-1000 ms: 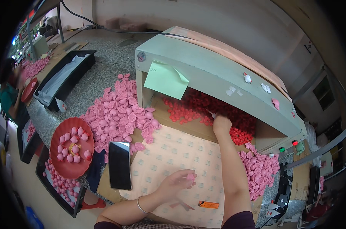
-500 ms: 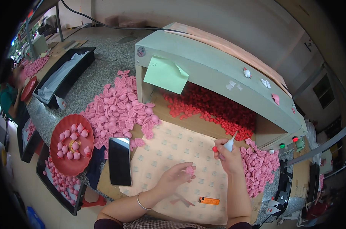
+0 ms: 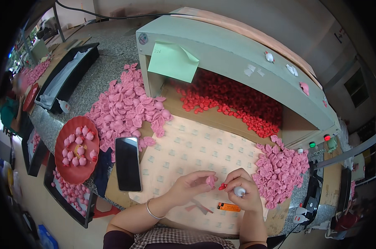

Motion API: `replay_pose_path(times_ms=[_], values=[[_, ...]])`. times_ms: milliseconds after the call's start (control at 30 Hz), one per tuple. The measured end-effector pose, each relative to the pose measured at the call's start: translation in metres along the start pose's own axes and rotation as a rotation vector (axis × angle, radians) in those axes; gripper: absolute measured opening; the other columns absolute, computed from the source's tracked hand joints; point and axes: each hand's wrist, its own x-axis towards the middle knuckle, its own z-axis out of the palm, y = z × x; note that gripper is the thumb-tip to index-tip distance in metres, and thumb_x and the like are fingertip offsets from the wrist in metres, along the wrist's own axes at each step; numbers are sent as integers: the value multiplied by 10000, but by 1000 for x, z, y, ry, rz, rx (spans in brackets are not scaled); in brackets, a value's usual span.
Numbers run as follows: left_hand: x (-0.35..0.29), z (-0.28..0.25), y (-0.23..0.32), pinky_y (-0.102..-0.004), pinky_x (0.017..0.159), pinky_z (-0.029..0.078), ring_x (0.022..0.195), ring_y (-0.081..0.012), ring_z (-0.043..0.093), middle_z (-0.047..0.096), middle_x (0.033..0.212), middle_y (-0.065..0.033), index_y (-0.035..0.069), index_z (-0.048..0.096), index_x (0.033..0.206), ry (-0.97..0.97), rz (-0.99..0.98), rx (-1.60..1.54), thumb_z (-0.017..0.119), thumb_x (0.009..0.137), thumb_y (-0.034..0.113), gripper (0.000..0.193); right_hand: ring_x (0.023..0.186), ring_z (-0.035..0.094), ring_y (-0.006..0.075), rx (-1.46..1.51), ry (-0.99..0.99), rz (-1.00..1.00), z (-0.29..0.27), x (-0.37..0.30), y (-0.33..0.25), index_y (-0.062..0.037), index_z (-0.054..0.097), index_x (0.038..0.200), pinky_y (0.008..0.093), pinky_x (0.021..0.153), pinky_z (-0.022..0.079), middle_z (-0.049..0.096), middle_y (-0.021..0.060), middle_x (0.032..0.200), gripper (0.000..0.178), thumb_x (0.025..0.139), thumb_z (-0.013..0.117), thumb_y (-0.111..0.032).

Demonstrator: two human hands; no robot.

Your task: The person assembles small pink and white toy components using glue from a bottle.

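Note:
My left hand (image 3: 187,190), with a bangle at the wrist, pinches a small pink molded piece (image 3: 210,181) between its fingertips. Close on its right, my right hand (image 3: 249,194) holds a small red piece (image 3: 222,186) at the fingertips. A white squeeze bottle (image 3: 239,191) is tucked in that same hand, its rounded end showing and its nozzle hidden. A narrow gap separates the red piece from the pink one. Both hands are above a patterned cream sheet (image 3: 188,153). An orange utility knife (image 3: 229,207) lies on the sheet below them.
Pink pieces are heaped at left (image 3: 123,106) and right (image 3: 279,174). A pale green box (image 3: 237,62) shelters red pieces (image 3: 237,108). A phone (image 3: 128,166) lies beside a scalloped red plate (image 3: 78,172) of pink figures. A black tray (image 3: 88,218) stands lower left; a person (image 3: 11,112) sits far left.
My right hand has come down and left, bringing the red piece near the pink one. The bottle has turned from nozzle-up to end-on. The whole view has shifted slightly.

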Motion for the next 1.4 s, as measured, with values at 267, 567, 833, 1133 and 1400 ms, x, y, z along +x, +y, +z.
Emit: replay_pose_path(times_ms=[267, 567, 833, 1133, 1400], values=[[-1, 0, -2, -272, 831, 432, 957, -152, 503, 491, 1044, -79, 15, 461, 1139, -46, 39, -15, 521, 777, -40, 371, 791, 510, 171, -34, -131, -123, 11, 14, -9, -39, 585, 775, 259, 670, 415, 528, 84, 820, 193, 621, 572, 77], [0, -3, -2, -274, 812, 455, 923, -158, 526, 489, 1040, -76, 20, 469, 1108, -10, 117, -36, 546, 762, -41, 359, 825, 529, 159, 273, 288, 235, 44, -6, -1, -6, 531, 929, 253, 716, 426, 547, 96, 911, 228, 713, 576, 52], [0, 5, 1, -276, 799, 469, 937, -164, 528, 491, 1034, -78, 9, 481, 1046, -3, 85, -29, 552, 757, -45, 302, 794, 537, 139, 138, 371, 119, 48, -8, 6, 2, 512, 939, 243, 694, 448, 571, 99, 882, 223, 732, 592, 22], [-7, 15, -3, -223, 675, 466, 762, -106, 576, 595, 855, -67, 1, 512, 957, 237, 26, 38, 624, 736, 43, 251, 674, 511, 58, 484, 512, 472, 54, -7, 10, -23, 558, 842, 172, 559, 396, 581, 26, 772, 99, 745, 575, -14], [-1, 8, -3, -228, 692, 460, 789, -100, 562, 589, 872, -64, 7, 498, 930, 322, 132, 69, 606, 748, 31, 213, 637, 515, 96, 538, 525, 411, 67, 3, 21, 10, 539, 927, 195, 540, 407, 589, 65, 791, 204, 755, 603, -79]])
